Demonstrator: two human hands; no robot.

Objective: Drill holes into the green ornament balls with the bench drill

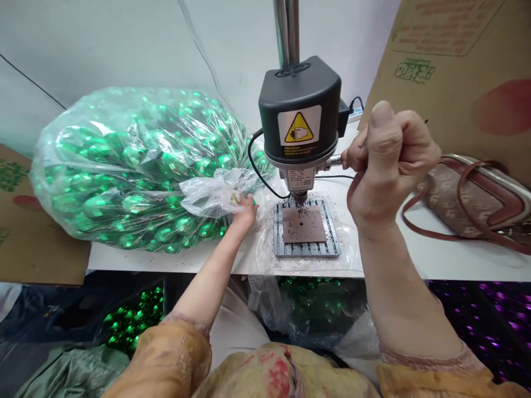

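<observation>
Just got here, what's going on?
The person's right hand grips the lever of a small drill press. Below its head, a brown board lies on the metal base. The left hand is at the gathered neck of a clear bag of shiny green pieces; its exact hold is unclear.

right hand [388, 160] partly hides lever [334, 160]

Black drill press [299, 105], yellow warning triangle on white label. Left of press: shiny green ornaments [124, 171]. Right: brown-trimmed, tan-patterned handbag [477, 202].
</observation>
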